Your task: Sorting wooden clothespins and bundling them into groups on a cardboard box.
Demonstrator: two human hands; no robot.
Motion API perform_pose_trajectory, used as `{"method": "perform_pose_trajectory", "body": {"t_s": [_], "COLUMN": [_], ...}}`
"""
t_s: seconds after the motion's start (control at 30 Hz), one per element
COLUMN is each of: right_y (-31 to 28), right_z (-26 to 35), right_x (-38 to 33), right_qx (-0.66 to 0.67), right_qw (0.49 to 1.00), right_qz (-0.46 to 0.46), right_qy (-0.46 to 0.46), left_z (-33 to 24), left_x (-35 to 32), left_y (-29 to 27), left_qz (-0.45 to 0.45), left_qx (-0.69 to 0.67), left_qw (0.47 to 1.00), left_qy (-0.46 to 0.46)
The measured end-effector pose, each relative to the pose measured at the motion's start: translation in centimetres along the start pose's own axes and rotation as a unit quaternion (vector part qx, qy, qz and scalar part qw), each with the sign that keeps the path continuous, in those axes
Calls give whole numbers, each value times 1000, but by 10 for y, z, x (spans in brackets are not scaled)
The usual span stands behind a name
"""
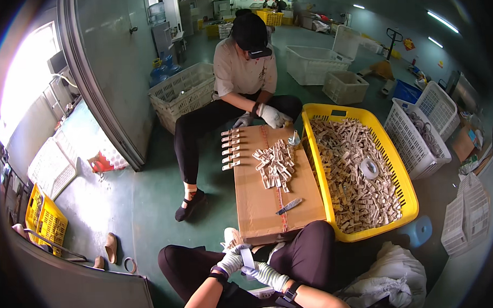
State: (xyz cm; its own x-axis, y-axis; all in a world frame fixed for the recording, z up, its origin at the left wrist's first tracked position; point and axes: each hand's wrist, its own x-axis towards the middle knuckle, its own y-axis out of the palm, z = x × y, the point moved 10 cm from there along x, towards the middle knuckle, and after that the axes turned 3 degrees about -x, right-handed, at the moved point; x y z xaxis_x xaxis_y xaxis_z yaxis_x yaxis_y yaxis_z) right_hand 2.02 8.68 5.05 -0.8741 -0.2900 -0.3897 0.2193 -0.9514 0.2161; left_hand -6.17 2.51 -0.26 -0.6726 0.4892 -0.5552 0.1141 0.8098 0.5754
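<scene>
Now pinching a thin, flat, white strip [247, 257] near the brown cardboard box [259, 213], between left grip [231, 261] and right grip [267, 274], both in pale striped gloves [272, 278]. Could drop it by slipping or bend it by pulling too hard. Might also spill small tan clips [277, 165] by bumping the box with a dark-clothed knee [316, 236].

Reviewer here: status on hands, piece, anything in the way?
Left hand holding pale flat piece; right hand at its lower end, grip unclear. Knife-like tool on cardboard box, apart from both hands.
</scene>
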Motion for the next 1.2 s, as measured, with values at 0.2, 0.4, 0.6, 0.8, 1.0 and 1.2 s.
{"method": "perform_pose_trajectory", "body": {"t_s": [0.2,0.4,0.6,0.8,1.0,1.2], "right_y": [10,-1,3,8,-107,-202], "right_z": [6,12,13,53,175,195], "right_x": [0,-9,-11,-24,33,70], "right_qx": [-1,0,-6,-8,-586,-776], "right_qw": [1000,1000,1000,988,804,611], "right_qz": [20,6,10,66,-60,-148], "right_qy": [-12,0,23,138,-87,54], "left_z": [7,-24,-36,-6,13,22], "left_x": [7,-25,-34,-10,-18,7], "left_y": [-19,37,43,12,29,-7], "left_qz": [95,65,90,33,48,66], "left_qx": [90,289,324,43,-197,-48], "left_qw": [991,952,931,998,965,996], "left_qy": [12,72,141,22,-164,-48]}}
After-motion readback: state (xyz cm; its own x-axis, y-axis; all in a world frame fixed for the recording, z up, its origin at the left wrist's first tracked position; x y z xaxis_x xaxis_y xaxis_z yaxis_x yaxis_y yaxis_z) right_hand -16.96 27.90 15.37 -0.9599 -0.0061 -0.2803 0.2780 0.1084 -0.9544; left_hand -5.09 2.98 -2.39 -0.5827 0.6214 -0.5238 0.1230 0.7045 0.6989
